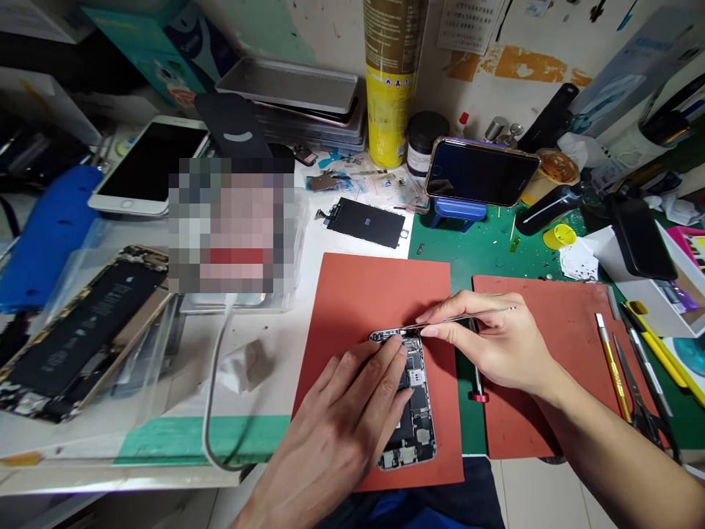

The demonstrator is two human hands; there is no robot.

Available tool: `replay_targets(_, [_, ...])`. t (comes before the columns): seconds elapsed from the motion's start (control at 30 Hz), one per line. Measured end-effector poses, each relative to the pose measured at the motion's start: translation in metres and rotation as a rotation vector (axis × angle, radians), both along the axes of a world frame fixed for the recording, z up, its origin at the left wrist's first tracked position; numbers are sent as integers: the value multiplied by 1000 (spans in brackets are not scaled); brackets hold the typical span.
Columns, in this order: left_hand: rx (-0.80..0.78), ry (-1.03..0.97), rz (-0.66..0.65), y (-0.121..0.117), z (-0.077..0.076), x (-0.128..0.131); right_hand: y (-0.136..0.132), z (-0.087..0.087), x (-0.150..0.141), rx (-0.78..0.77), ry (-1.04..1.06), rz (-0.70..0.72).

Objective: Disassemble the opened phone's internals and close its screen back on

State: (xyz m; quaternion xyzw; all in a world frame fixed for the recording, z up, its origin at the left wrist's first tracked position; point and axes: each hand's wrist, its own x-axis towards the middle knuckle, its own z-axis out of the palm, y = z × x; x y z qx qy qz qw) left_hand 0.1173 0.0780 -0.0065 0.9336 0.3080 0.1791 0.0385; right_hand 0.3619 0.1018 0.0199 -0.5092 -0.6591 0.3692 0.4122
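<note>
An opened phone lies on the reddish-brown mat, its circuit board and inner parts exposed. My left hand rests flat over its left side, fingers stretched out and covering part of the inside. With thumb and forefinger, my right hand pinches slim metal tweezers. Their tip meets the top edge of the phone; exactly which part it touches is too small to tell. Just below my right hand is a screwdriver with a red end, partly hidden by the hand.
Behind the mat lies a detached black screen panel. A phone on a blue stand is at the back. On the right mat are a yellow-handled tool and scissors. Another opened phone and a white cable are left.
</note>
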Motion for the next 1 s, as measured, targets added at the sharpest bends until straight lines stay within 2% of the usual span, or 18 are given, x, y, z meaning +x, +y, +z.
replay_targets(0.67, [12, 9, 13, 1, 2, 2, -2, -1, 1, 7, -13, -3])
replay_targets(1.0, [25, -50, 23, -4, -1, 0, -2, -2, 2, 26, -6, 13])
